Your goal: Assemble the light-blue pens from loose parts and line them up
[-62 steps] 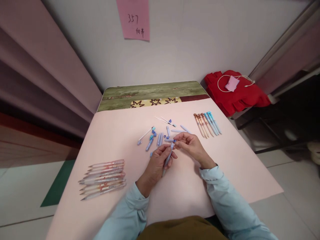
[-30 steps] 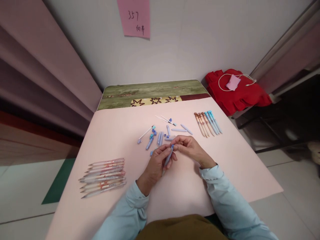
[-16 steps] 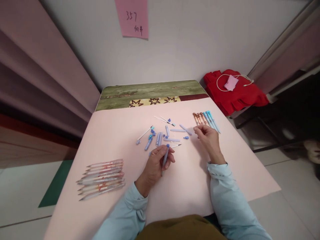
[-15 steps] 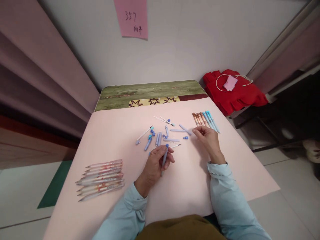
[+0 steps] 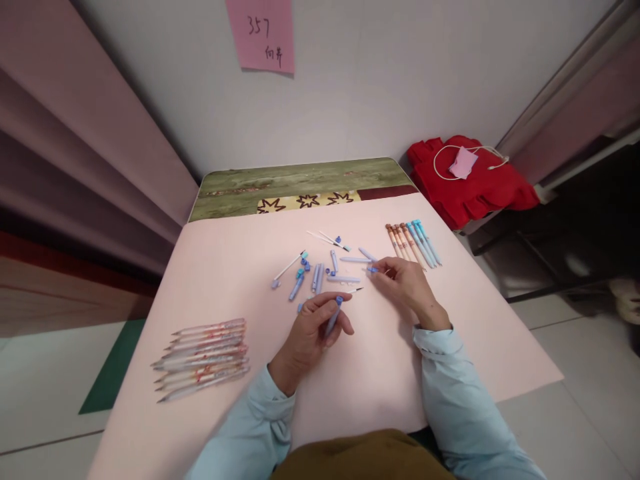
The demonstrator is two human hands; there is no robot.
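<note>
My left hand (image 5: 315,327) is closed around a blue pen (image 5: 333,320), held tilted with its darker blue top upward. The fingers of my right hand (image 5: 405,283) pinch a small blue pen part (image 5: 373,269) at the table surface. Loose pen pieces lie around both hands: lavender barrels (image 5: 318,277), a horizontal barrel (image 5: 345,279), small blue caps (image 5: 305,264) and white refills (image 5: 289,267). One refill's dark tip (image 5: 356,290) shows just beyond my left fingers; the rest of it is partly hidden.
A row of brown-topped and blue pens (image 5: 413,243) lies at the right back. Several pale patterned pens (image 5: 205,357) are lined up at the left front. Past the table (image 5: 365,387) on the right is a red cloth-covered seat (image 5: 450,193) with a white cable.
My right hand has moved left and down onto the small blue part, closing its fingertips on it. My left hand has tilted its pen slightly and shifted a little right.
</note>
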